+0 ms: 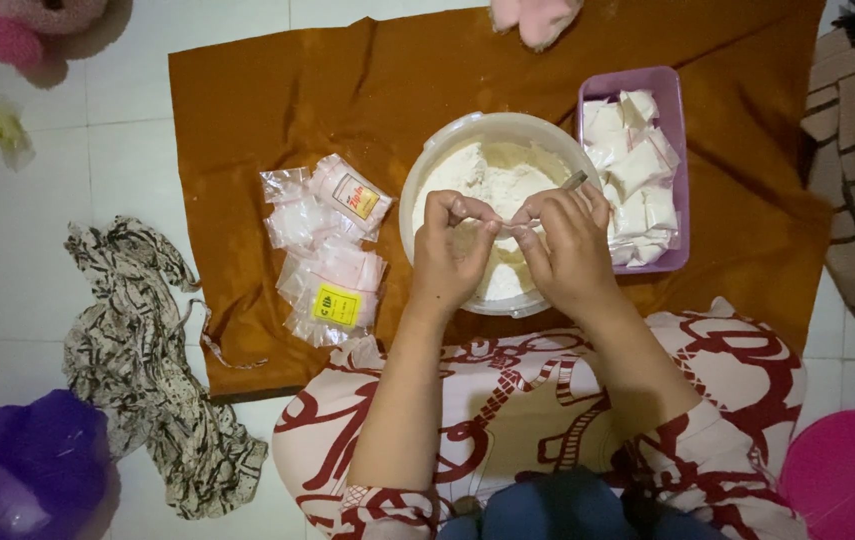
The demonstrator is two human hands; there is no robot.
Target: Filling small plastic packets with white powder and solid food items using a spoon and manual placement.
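Note:
A round white tub [427, 165] full of white flour stands on a brown cloth [247, 100]. Over the tub, my left hand [450, 250] and my right hand [565, 245] pinch the top edge of a small clear plastic bag [504, 222] between them. A metal spoon handle [575, 180] sticks out past my right fingers. Which hand bears the spoon is hidden. To the right of the tub sits a purple tray [672, 100] holding several filled white packets.
Packs of empty small clear bags [332, 255] lie left of the tub on the cloth. A patterned cloth [137, 360] and a purple bag [27, 470] lie on the white tiled floor at left. A pink round lid [847, 475] is at bottom right.

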